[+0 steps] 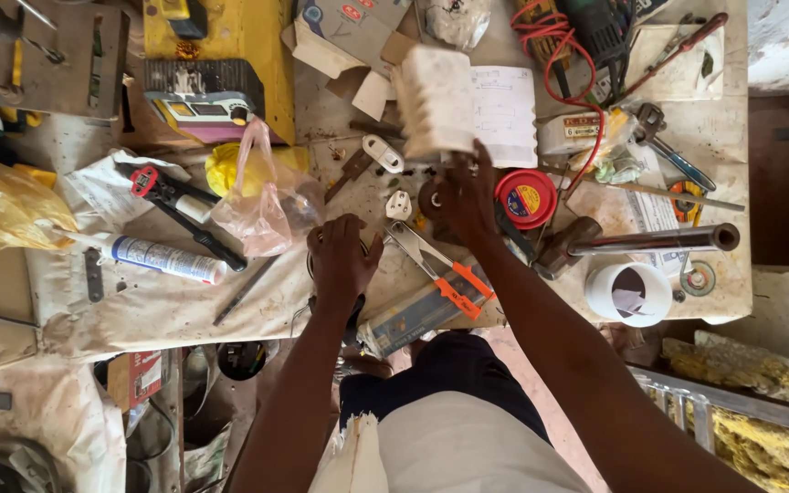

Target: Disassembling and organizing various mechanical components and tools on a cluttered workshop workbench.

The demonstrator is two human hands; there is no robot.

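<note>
Red-lidded round tape measure (525, 198) lies just right of the right hand (466, 196), which reaches forward, palm down, fingers curled over a small dark round part (430, 197) on the cluttered workbench (732, 274). Left hand (340, 260) rests flat, fingers loosely spread, over a dark round object. Nearby, a clear plastic bag (262, 196) holds something yellow; a white roll (629, 292) stands open

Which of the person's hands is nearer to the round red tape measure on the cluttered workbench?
Right. The right hand is just left of the round red tape measure, nearly touching; the left hand is farther left, lower.
</note>
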